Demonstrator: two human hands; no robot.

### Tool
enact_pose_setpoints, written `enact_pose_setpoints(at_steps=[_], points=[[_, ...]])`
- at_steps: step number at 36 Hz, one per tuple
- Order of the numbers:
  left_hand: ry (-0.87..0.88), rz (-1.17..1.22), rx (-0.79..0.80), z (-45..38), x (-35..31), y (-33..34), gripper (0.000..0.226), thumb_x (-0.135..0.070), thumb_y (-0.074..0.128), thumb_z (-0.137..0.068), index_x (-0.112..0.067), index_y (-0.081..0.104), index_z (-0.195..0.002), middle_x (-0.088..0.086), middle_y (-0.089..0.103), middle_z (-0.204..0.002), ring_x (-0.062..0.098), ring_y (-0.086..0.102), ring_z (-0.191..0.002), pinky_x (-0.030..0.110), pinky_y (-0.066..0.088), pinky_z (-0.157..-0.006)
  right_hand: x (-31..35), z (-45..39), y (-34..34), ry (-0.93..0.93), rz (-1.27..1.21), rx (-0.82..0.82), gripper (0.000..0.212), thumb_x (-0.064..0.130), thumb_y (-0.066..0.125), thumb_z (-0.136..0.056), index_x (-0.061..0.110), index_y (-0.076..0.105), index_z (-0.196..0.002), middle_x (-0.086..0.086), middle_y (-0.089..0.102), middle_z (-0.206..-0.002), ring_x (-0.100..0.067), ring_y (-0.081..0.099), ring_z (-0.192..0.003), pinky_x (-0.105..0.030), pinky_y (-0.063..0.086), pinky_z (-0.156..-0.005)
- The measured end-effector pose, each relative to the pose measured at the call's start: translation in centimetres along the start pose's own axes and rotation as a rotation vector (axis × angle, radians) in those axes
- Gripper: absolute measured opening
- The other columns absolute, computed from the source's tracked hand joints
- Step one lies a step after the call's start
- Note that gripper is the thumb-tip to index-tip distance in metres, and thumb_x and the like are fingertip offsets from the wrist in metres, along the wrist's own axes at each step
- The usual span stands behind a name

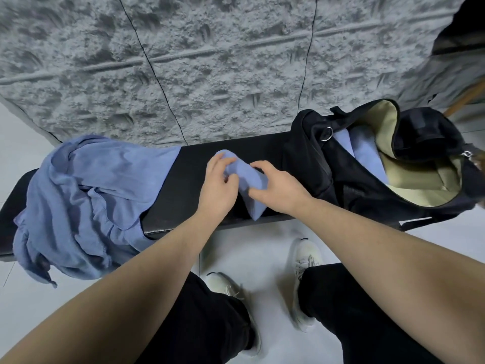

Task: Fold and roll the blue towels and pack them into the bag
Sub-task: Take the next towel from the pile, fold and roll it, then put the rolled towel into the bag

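Rolling one blue towel on the bench, mid-task.

At left a heap of loose towels point(78, 203) lies on the black bench point(183, 185); at centre the left hand point(217, 185) and right hand point(278, 187), close together, pinch a narrow folded towel point(249, 179), seemingly mid-roll. At right the open bag point(380, 166) already holds rolled towels point(364, 148). Next, probably: finish the roll tightly, then carry it rightward into the bag.

Blue towels point(86, 195) lie on a black surface point(183, 179), beside a black bag point(328, 169) with beige lining point(420, 185), against a mottled grey wall point(183, 61).
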State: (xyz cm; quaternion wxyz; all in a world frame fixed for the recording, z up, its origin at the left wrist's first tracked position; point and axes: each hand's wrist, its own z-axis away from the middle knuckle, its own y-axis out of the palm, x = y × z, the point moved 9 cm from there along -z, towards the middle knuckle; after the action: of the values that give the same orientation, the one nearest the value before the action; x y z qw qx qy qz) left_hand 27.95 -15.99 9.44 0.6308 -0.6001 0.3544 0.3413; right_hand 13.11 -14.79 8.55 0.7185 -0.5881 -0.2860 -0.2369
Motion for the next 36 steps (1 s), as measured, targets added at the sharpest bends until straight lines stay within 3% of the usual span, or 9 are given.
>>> enact_pose_setpoints(at_steps=[3,6,10,14,18,22,26,31,36], points=[[-0.104,0.193,-0.014,0.1,-0.4,0.3,0.047,-0.017,0.049,-0.097,-0.023,0.040,-0.143,-0.014,0.011,-0.156,0.004,0.039,-0.125,0.028,0.045,-0.094,1.2,0.2,0.1,-0.040,-0.037,-0.022,0.062,0.040,0.063,-0.085,0.033,0.035,-0.140,0.004,0.057,-0.116,-0.016,0.056,-0.098,-0.030,0.045,-0.077],[-0.212,0.398,-0.082,0.2,-0.7,0.3,0.070,-0.029,0.062,-0.093,-0.030,0.024,-0.152,-0.019,0.003,-0.157,0.007,0.037,-0.129,0.037,0.047,-0.101,2.6,0.6,0.3,-0.086,-0.092,-0.044,0.064,0.042,0.065,-0.084,0.033,0.033,-0.138,0.002,0.051,-0.131,-0.020,0.055,-0.113,-0.040,0.049,-0.091],[-0.311,0.690,-0.147,0.1,-0.6,0.1,0.097,-0.029,0.077,-0.080,-0.040,0.013,-0.152,-0.004,0.032,-0.152,0.018,0.054,-0.123,0.044,0.051,-0.098,3.9,1.2,-0.6,-0.109,-0.086,-0.059,0.067,0.041,0.066,-0.084,0.032,0.030,-0.139,-0.002,0.049,-0.130,-0.022,0.055,-0.110,-0.041,0.050,-0.089],[-0.416,0.841,-0.124,0.5,-1.0,0.7,0.099,-0.019,0.072,-0.088,-0.040,0.001,-0.154,-0.001,0.045,-0.143,0.022,0.059,-0.115,0.045,0.051,-0.099,4.2,2.0,-1.8,-0.113,-0.091,-0.059,0.064,0.039,0.069,-0.083,0.031,0.033,-0.136,-0.002,0.050,-0.127,-0.019,0.056,-0.106,-0.038,0.051,-0.087],[-0.484,0.860,-0.092,1.3,-2.2,1.5,0.084,-0.014,0.067,-0.088,-0.037,0.018,-0.152,0.001,0.050,-0.140,0.026,0.060,-0.116,0.048,0.051,-0.096,4.0,3.3,-2.8,-0.108,-0.100,-0.033,0.064,0.037,0.071,-0.081,0.026,0.037,-0.134,-0.001,0.051,-0.125,-0.016,0.052,-0.113,-0.036,0.047,-0.092],[-0.500,0.877,-0.063,2.0,-4.3,2.3,0.067,-0.011,0.062,-0.089,-0.030,0.033,-0.146,0.006,0.059,-0.128,0.027,0.066,-0.103,0.039,0.056,-0.075,3.6,4.4,-4.8,-0.063,-0.243,-0.064,0.044,0.036,0.069,-0.083,0.027,0.047,-0.121,-0.001,0.051,-0.122,-0.010,0.051,-0.109,-0.028,0.043,-0.093],[-0.490,0.936,0.016,2.7,-7.1,3.9,0.069,-0.008,0.063,-0.083,-0.030,0.037,-0.143,0.010,0.063,-0.123,0.027,0.068,-0.102,0.047,0.055,-0.088,3.0,5.4,-7.7,0.032,-0.432,-0.116,0.035,0.043,0.068,-0.087,0.021,0.052,-0.108,0.000,0.060,-0.108,-0.010,0.059,-0.099,-0.024,0.045,-0.083],[-0.475,0.952,0.070,3.0,-10.3,6.2,0.050,-0.007,0.060,-0.085,-0.017,0.047,-0.133,0.015,0.065,-0.117,0.030,0.069,-0.100,0.047,0.056,-0.086,1.7,6.6,-10.0,0.088,-0.495,-0.080,0.045,0.049,0.062,-0.090,0.029,0.039,-0.123,0.006,0.056,-0.113,-0.015,0.059,-0.110,-0.037,0.047,-0.099],[-0.489,0.994,0.146,3.0,-13.0,9.4,0.049,-0.011,0.069,-0.080,-0.008,0.054,-0.127,0.019,0.067,-0.118,0.032,0.069,-0.101,0.047,0.055,-0.091,-0.7,7.7,-13.0,0.183,-0.497,-0.071,0.076,0.063,0.062,-0.080,0.050,0.025,-0.144,0.006,0.048,-0.135,-0.015,0.051,-0.122,-0.034,0.043,-0.106]])
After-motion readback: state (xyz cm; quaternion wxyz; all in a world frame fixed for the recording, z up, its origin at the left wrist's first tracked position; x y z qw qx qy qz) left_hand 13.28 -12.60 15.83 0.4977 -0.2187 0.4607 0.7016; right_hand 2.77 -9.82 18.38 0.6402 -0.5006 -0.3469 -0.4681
